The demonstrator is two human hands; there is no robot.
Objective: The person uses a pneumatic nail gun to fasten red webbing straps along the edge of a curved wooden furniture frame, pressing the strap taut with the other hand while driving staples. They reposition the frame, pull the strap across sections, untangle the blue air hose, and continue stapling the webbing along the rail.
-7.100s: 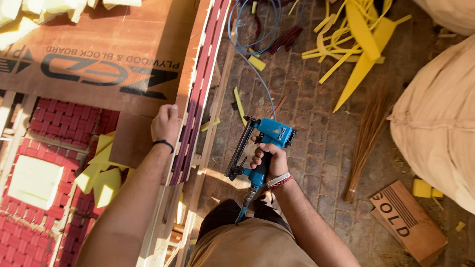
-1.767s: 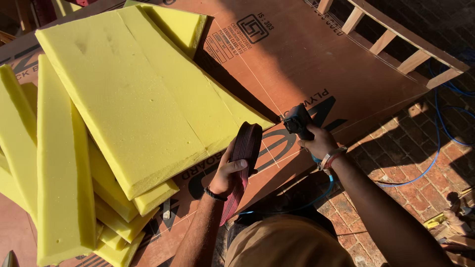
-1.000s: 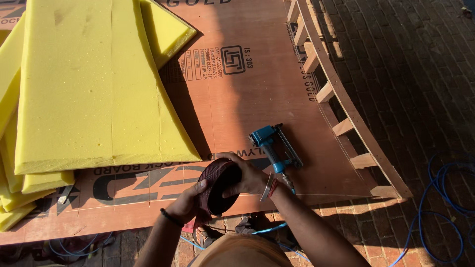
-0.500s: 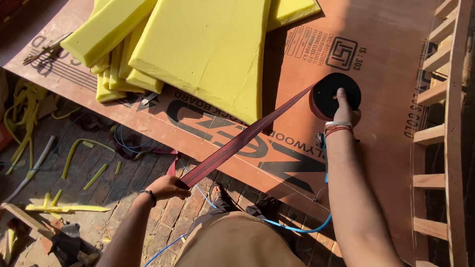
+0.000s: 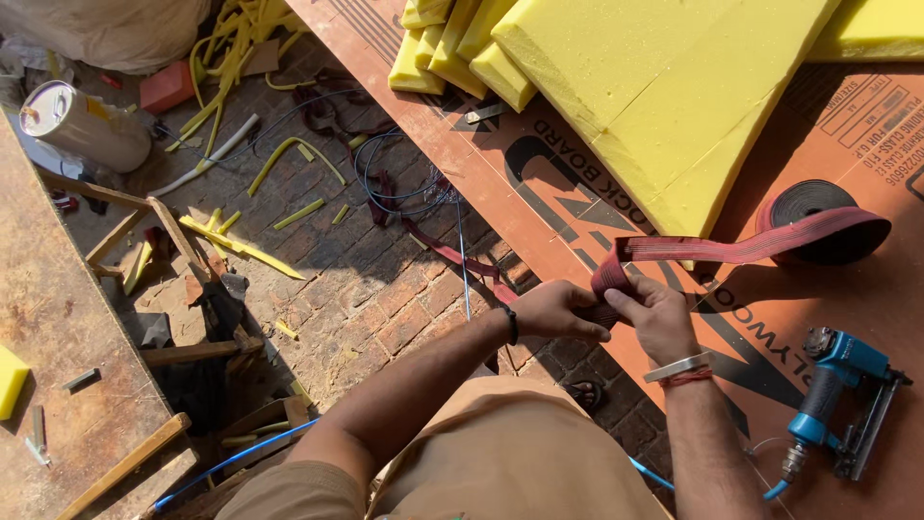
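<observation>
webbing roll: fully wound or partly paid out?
Partly paid out: a strip runs from the webbing roll on the plywood sheet to both hands, left hand, right hand.

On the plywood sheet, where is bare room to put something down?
Bare plywood sheet lies between the webbing roll and the blue stapler, and right of the roll under the foam slabs. The sheet's near edge is crowded: both hands, left hand and right hand, fold the webbing strap there.
</observation>
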